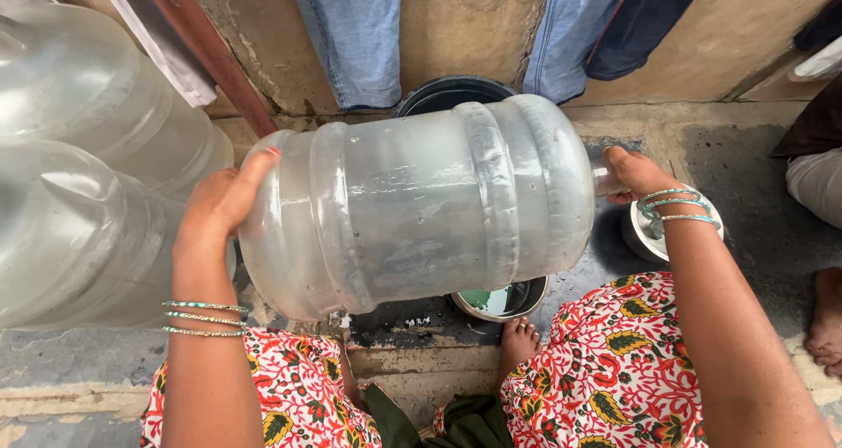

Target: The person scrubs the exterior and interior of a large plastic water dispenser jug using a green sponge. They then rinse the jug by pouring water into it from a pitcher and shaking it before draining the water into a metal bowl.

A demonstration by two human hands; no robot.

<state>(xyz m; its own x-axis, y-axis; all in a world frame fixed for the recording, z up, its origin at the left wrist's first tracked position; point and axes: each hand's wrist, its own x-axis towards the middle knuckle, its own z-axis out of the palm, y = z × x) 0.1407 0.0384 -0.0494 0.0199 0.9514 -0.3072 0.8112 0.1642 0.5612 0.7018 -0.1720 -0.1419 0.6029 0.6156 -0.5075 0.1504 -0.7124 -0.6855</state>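
A large clear plastic water jug (421,207) is held on its side above the floor (745,158), its base toward the left and its neck toward the right. The left hand (219,204) is spread flat against the base, thumb over the rim, gripping it. The right hand (636,174) is closed around the neck. Under the jug a steel bowl (500,301) sits on the wet floor beside a bare foot (519,341). A dark bucket (452,93) stands behind the jug near the wall, and two more clear jugs (79,185) lie at the left.
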